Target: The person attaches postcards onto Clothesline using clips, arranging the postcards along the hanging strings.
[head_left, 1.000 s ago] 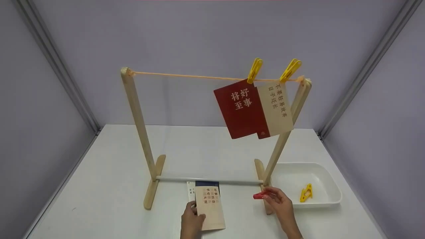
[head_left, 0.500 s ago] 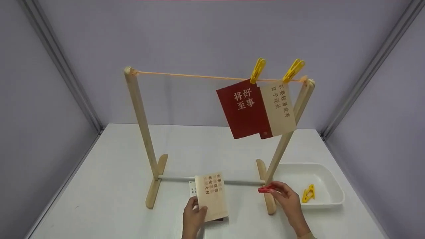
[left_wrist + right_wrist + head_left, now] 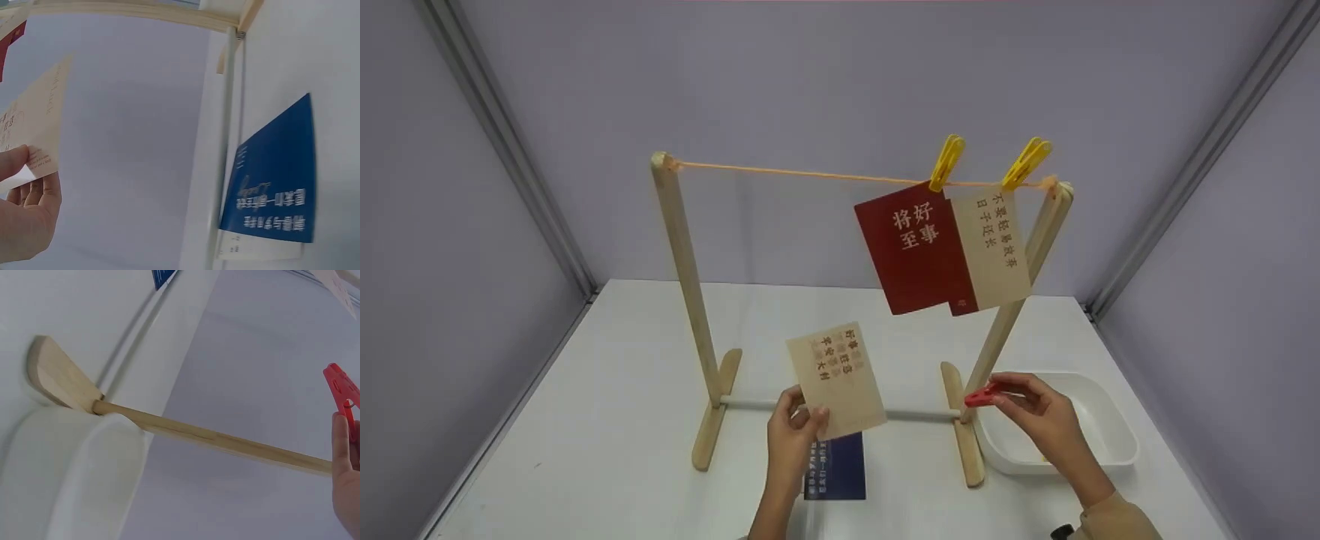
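My left hand (image 3: 796, 431) pinches a cream card (image 3: 840, 382) with dark red characters by its lower left edge, raised off the table. A red clothespin (image 3: 982, 396) is between the thumb and fingers of my right hand (image 3: 1046, 420), in front of the rack's right post. On the orange cord (image 3: 780, 172) hang a red card (image 3: 911, 247) and a second cream card (image 3: 990, 240), slightly overlapping. Each has a yellow clothespin (image 3: 946, 163) at its top. A dark blue card (image 3: 840, 469) lies on the table below my left hand; the left wrist view shows a white card (image 3: 259, 251) under it.
The wooden rack's left post (image 3: 686, 285) and right post (image 3: 997, 337) stand on flat feet, joined by a pale bottom rod (image 3: 922, 413). Behind my right hand is a white tray (image 3: 1121, 450); a bit of yellow shows inside. Grey walls enclose the table (image 3: 607, 420).
The cream card in my left hand has risen off the other cards, uncovering the blue one. My right hand has moved up and right with the red clothespin, now covering much of the tray.
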The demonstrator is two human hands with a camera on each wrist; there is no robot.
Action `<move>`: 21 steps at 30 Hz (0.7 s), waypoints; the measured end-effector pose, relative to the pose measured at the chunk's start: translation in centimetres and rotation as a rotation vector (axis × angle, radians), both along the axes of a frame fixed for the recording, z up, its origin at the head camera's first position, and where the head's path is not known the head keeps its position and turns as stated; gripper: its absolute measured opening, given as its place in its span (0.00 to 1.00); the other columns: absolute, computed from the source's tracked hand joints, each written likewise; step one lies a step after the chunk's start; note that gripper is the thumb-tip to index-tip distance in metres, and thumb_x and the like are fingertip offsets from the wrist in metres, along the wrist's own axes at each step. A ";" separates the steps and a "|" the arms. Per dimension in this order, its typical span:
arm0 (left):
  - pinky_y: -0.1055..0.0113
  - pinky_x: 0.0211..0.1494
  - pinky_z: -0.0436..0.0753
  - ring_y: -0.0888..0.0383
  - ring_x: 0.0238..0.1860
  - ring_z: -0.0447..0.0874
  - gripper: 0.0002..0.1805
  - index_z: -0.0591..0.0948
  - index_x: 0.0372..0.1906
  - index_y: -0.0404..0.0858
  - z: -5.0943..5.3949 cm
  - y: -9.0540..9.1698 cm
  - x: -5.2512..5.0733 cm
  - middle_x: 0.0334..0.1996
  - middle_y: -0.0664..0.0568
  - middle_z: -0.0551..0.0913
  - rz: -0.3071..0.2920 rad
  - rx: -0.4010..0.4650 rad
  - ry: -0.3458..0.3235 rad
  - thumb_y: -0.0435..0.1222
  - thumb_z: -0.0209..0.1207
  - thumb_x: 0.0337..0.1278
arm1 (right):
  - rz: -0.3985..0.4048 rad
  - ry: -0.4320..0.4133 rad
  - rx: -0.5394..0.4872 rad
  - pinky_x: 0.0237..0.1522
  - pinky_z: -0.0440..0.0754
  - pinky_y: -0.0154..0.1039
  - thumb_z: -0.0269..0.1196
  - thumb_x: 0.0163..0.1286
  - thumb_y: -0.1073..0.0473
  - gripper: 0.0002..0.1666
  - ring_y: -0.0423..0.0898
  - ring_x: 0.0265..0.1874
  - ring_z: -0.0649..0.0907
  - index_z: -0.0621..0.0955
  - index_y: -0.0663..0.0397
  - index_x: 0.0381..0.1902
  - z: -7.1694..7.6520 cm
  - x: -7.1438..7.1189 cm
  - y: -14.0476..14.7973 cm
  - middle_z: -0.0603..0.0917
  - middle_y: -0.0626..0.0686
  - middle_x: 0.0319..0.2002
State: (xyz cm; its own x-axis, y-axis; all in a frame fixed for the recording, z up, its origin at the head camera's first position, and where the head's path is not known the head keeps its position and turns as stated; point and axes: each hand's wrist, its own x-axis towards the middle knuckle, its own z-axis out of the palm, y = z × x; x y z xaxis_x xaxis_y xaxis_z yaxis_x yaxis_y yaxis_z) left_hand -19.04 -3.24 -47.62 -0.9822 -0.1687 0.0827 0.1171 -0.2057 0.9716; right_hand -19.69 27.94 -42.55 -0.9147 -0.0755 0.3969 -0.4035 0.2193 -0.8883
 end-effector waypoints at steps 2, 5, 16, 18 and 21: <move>0.61 0.44 0.79 0.48 0.44 0.79 0.23 0.68 0.56 0.28 0.9 -0.1 -0.4 0.44 0.41 0.73 -0.015 0.016 0.045 0.26 0.58 0.55 | 0.003 0.041 0.051 0.41 0.79 0.33 0.61 0.56 0.77 0.16 0.43 0.41 0.81 0.78 0.70 0.45 1.3 0.1 -0.1 0.80 0.62 0.41; 0.62 0.44 0.79 0.48 0.43 0.79 0.22 0.68 0.55 0.27 2.6 -0.1 -1.0 0.44 0.40 0.73 -0.031 0.038 0.115 0.26 0.58 0.55 | 0.039 0.128 0.095 0.42 0.78 0.33 0.60 0.55 0.79 0.18 0.44 0.41 0.81 0.78 0.70 0.45 3.3 0.3 -0.2 0.80 0.62 0.41; 0.60 0.43 0.80 0.48 0.42 0.80 0.19 0.68 0.53 0.26 8.5 0.9 -3.6 0.42 0.40 0.73 -0.044 0.015 0.360 0.25 0.57 0.55 | 0.142 0.320 0.199 0.44 0.77 0.31 0.61 0.51 0.83 0.22 0.44 0.42 0.80 0.77 0.71 0.46 9.5 -1.1 -1.4 0.79 0.63 0.40; 0.59 0.43 0.80 0.48 0.42 0.80 0.19 0.68 0.52 0.27 9.2 1.0 -4.0 0.43 0.40 0.73 -0.035 0.014 0.377 0.24 0.57 0.55 | 0.146 0.340 0.205 0.44 0.77 0.32 0.61 0.51 0.84 0.22 0.44 0.41 0.80 0.77 0.72 0.46 10.5 -1.4 -1.8 0.79 0.63 0.40; 0.60 0.43 0.80 0.49 0.42 0.80 0.19 0.69 0.52 0.27 9.9 1.0 -4.5 0.42 0.40 0.73 -0.014 0.016 0.386 0.22 0.56 0.54 | 0.153 0.375 0.211 0.45 0.77 0.32 0.60 0.50 0.84 0.22 0.44 0.41 0.80 0.77 0.72 0.46 12.3 -1.8 -2.4 0.79 0.63 0.40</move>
